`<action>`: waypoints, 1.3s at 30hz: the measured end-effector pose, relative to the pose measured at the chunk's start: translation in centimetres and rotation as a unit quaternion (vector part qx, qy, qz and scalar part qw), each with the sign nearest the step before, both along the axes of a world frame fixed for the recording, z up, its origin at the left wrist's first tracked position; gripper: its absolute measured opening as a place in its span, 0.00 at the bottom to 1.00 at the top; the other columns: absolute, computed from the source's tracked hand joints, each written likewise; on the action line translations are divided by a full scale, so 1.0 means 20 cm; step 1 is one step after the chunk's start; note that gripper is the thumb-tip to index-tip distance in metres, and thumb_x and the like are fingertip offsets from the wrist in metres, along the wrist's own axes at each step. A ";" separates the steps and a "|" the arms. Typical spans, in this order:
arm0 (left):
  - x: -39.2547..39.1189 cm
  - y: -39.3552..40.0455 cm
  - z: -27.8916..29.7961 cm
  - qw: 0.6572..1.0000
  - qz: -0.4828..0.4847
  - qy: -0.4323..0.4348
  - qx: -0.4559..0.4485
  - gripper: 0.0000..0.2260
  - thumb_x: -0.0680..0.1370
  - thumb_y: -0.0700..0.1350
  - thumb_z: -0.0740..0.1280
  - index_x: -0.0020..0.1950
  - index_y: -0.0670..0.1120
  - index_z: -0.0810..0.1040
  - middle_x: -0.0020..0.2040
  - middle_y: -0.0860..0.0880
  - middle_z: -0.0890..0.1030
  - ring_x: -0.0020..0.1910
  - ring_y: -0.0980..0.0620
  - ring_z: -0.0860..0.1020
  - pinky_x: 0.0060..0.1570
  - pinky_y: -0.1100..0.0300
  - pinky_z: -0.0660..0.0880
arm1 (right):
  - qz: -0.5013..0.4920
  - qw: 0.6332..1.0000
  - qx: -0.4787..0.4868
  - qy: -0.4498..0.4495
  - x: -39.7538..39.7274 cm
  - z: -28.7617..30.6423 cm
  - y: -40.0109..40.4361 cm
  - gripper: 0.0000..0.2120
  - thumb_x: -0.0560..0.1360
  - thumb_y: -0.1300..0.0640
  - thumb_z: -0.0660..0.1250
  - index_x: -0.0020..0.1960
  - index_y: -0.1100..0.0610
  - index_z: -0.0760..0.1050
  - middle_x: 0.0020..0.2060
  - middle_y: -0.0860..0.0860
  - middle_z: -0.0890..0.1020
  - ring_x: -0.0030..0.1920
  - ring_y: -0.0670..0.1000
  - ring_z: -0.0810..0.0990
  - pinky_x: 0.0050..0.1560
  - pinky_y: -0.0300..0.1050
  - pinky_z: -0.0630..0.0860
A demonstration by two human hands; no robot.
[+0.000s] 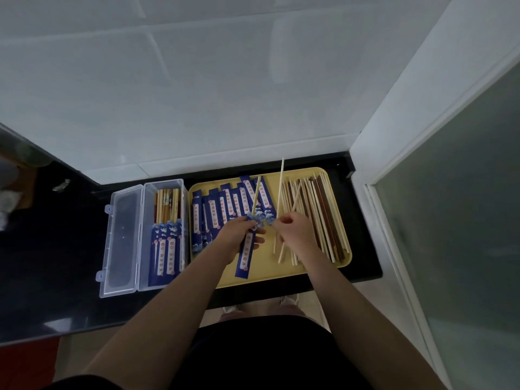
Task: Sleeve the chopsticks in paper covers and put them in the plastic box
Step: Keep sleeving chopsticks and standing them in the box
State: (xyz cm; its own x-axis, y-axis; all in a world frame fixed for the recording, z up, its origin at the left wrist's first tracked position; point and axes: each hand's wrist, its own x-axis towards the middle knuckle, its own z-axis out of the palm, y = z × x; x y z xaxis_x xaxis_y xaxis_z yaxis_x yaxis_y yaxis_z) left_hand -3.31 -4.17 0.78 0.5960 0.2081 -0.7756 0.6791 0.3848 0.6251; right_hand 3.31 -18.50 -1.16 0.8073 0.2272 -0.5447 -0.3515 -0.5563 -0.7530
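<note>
1. Two hands worked above a yellow tray (334, 175) that sat on a dark surface (56, 249).
2. The left hand (239, 237) had its grip curled round a blue paper cover (245, 256), which slanted down toward the tray's near edge.
3. One pale chopstick (256, 197) stuck out of the cover's top, beyond the left hand's fingers, and leaned over the loose covers.
4. The right hand (295, 235) had its grip pinched on a second pale chopstick (280, 184); its upper end pointed past the tray's far rim, and its lower end showed below the hand.
5. The two hands sat just beside each other at the mouth of the cover.
6. A fan of empty covers (222, 209) lay on the tray's left part, and a heap of bare chopsticks (318, 212), pale and dark brown, lay on its right part.
7. A clear plastic box (146, 237) stood open just left of the tray, with sleeved chopsticks (166, 246) inside.
</note>
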 end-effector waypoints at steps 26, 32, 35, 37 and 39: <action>0.11 0.15 0.38 0.988 0.054 -0.121 0.074 0.14 0.81 0.43 0.56 0.44 0.44 0.80 0.32 0.46 0.78 0.30 0.49 0.73 0.36 0.57 0.71 | 0.026 0.964 0.164 -0.206 0.22 0.78 0.12 0.10 0.82 0.52 0.65 0.57 0.53 0.83 0.35 0.50 0.80 0.30 0.44 0.76 0.34 0.39 0.76; 0.13 0.20 0.43 0.983 0.035 -0.125 0.132 0.13 0.78 0.40 0.55 0.38 0.44 0.76 0.30 0.44 0.74 0.25 0.51 0.69 0.29 0.61 0.68 | -0.057 0.941 0.232 -0.238 0.30 0.91 0.16 0.12 0.84 0.59 0.58 0.51 0.58 0.80 0.38 0.51 0.80 0.35 0.48 0.81 0.40 0.48 0.83; 0.11 0.22 0.41 0.981 0.016 -0.117 0.154 0.08 0.73 0.40 0.56 0.38 0.43 0.73 0.30 0.43 0.74 0.29 0.46 0.69 0.38 0.50 0.67 | -0.082 0.931 0.253 -0.249 0.32 0.95 0.15 0.11 0.84 0.60 0.57 0.53 0.60 0.78 0.40 0.53 0.80 0.35 0.48 0.81 0.39 0.48 0.83; 0.10 0.23 0.39 0.983 0.027 -0.110 0.143 0.08 0.74 0.40 0.57 0.38 0.43 0.74 0.30 0.44 0.74 0.29 0.47 0.70 0.35 0.52 0.66 | -0.083 0.929 0.258 -0.251 0.31 0.95 0.15 0.10 0.84 0.60 0.57 0.54 0.60 0.77 0.40 0.54 0.80 0.35 0.49 0.81 0.39 0.48 0.84; 0.09 0.23 0.40 0.985 0.033 -0.106 0.130 0.08 0.74 0.39 0.57 0.38 0.43 0.74 0.32 0.44 0.74 0.28 0.47 0.69 0.32 0.55 0.66 | -0.073 0.931 0.258 -0.248 0.30 0.93 0.16 0.09 0.84 0.60 0.58 0.55 0.60 0.77 0.40 0.54 0.80 0.35 0.50 0.81 0.40 0.49 0.84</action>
State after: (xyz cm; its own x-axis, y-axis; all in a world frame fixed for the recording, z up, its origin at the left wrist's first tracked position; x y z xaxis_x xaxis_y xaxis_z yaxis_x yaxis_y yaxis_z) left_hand -1.47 0.45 8.76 0.7176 0.4275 -0.5498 0.5005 0.2323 0.8340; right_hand 9.23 -15.23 17.45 0.9734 0.2226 0.0550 0.0677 -0.0497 -0.9965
